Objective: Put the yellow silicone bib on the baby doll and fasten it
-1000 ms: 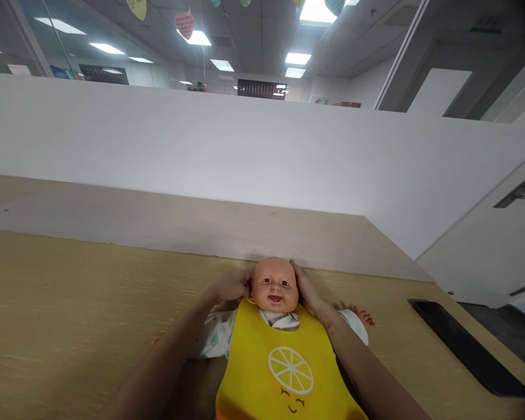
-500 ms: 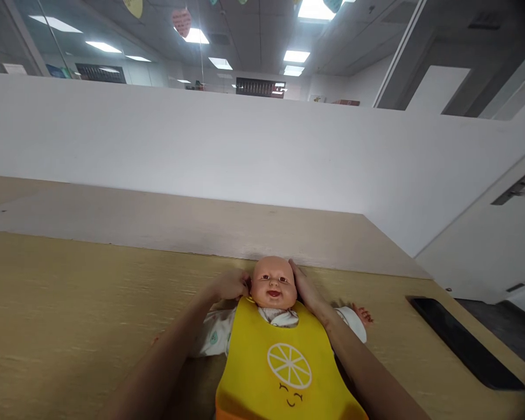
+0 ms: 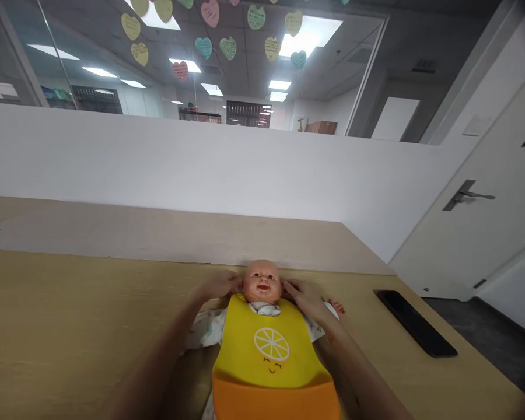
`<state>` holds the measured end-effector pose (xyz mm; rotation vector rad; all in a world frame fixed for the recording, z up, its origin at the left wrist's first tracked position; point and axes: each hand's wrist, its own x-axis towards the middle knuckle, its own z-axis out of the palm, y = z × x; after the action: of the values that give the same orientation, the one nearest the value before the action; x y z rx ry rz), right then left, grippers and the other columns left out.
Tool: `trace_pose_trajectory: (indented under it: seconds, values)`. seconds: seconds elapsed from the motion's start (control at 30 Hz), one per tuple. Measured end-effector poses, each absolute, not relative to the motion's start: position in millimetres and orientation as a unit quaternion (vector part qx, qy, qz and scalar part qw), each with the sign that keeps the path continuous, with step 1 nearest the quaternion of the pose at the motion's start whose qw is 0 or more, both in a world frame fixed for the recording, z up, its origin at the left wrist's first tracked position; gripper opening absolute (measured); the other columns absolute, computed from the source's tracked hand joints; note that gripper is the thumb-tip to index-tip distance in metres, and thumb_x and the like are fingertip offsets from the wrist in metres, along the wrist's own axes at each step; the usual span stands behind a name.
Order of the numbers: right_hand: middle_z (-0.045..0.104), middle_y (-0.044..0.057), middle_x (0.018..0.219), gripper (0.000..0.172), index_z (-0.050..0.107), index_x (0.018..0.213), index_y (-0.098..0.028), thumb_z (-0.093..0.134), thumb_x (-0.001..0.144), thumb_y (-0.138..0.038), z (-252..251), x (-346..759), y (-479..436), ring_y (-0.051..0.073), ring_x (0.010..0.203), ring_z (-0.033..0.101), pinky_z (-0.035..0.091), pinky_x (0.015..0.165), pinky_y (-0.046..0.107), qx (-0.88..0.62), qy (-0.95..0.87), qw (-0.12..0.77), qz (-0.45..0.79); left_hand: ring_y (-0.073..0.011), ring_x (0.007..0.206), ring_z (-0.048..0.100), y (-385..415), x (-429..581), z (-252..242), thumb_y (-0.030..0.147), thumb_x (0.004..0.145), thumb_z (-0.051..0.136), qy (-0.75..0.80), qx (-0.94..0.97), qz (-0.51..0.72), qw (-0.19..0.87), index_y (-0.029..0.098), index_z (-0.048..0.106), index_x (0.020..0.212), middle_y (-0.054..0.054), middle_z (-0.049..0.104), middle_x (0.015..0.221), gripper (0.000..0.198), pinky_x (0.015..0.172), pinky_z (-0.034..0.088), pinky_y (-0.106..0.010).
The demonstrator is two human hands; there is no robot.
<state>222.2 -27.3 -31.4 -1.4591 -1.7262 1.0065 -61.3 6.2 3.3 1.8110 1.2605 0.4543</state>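
A baby doll [image 3: 262,282] lies face up on the table in a white patterned outfit. Over its chest spreads a yellow silicone bib [image 3: 240,332] with a white citrus slice, a smiling face and an orange pocket [image 3: 275,402]. My left hand [image 3: 221,284] is closed beside the doll's head, its fingertips pinching the bib's neck strap. On the other side my right hand [image 3: 304,296] has its fingers bent and pressed together by the doll's neck, at the bib's upper edge. The strap behind the neck is hidden.
A black flat slab [image 3: 415,324] lies on the wooden table [image 3: 70,326] at the right. Behind the table stand a raised ledge [image 3: 157,233] and a white wall [image 3: 179,169] with glass above. A door [image 3: 459,245] is at the right.
My right hand has come away from the side of the doll's head and its fingers have bent in near the neck. The view has tilted up, showing more of the glass.
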Motion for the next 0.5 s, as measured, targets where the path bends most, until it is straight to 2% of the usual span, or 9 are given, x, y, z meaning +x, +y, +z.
trace_pose_trajectory:
  seconds: [0.07,0.13,0.2,0.27,0.37,0.5]
  values:
    - [0.071,0.008,0.107,0.046,0.071,0.107,-0.021,0.047,0.090,-0.056,-27.8,224.6,-41.7,0.029,0.101,0.062,0.045,0.089,0.039,-0.542,-0.698,0.314,0.348,-0.0214,0.063,0.059,-6.1,-63.4,7.3,0.057,0.082,0.050,0.527,0.724,0.172,0.410,0.018,0.063,0.065,-0.004,0.064,0.063,0.044,0.060,0.040,-0.029]
    - [0.070,0.007,0.113,0.047,0.070,0.110,-0.023,0.045,0.091,-0.057,-26.3,223.5,-51.0,0.028,0.103,0.062,0.045,0.089,0.038,-0.529,-0.720,0.294,0.340,-0.0255,0.075,0.063,-20.3,-62.5,8.2,0.064,0.084,0.044,0.547,0.722,0.179,0.384,0.017,0.068,0.076,-0.008,0.071,0.078,0.053,0.066,0.042,-0.030]
    - [0.070,0.007,0.112,0.050,0.070,0.108,-0.022,0.043,0.091,-0.060,-27.2,220.7,-53.9,0.028,0.102,0.063,0.046,0.086,0.036,-0.529,-0.724,0.277,0.344,-0.0294,0.092,0.064,-32.4,-59.1,6.5,0.068,0.083,0.046,0.544,0.713,0.199,0.394,0.017,0.072,0.086,-0.010,0.074,0.094,0.057,0.074,0.043,-0.031]
    - [0.071,0.008,0.109,0.055,0.070,0.107,-0.019,0.043,0.090,-0.064,-29.6,217.6,-51.7,0.028,0.100,0.064,0.046,0.083,0.035,-0.544,-0.715,0.258,0.356,-0.0317,0.100,0.064,-39.6,-54.2,3.1,0.069,0.079,0.053,0.526,0.696,0.215,0.439,0.017,0.074,0.093,-0.010,0.075,0.101,0.058,0.077,0.044,-0.031]
    - [0.071,0.011,0.104,0.060,0.070,0.101,-0.014,0.047,0.087,-0.068,-31.4,213.1,-46.3,0.028,0.097,0.064,0.047,0.079,0.034,-0.566,-0.682,0.239,0.398,-0.0330,0.100,0.065,-39.9,-47.2,-3.2,0.068,0.070,0.066,0.517,0.670,0.229,0.482,0.015,0.075,0.099,-0.011,0.076,0.102,0.061,0.078,0.046,-0.031]
    - [0.072,0.013,0.098,0.056,0.071,0.092,-0.013,0.057,0.081,-0.066,-25.1,208.8,-48.8,0.026,0.090,0.064,0.048,0.075,0.032,-0.567,-0.653,0.258,0.430,-0.0316,0.100,0.067,-35.9,-41.7,-7.7,0.073,0.070,0.063,0.508,0.637,0.236,0.529,0.012,0.073,0.104,-0.015,0.074,0.109,0.070,0.078,0.050,-0.032]
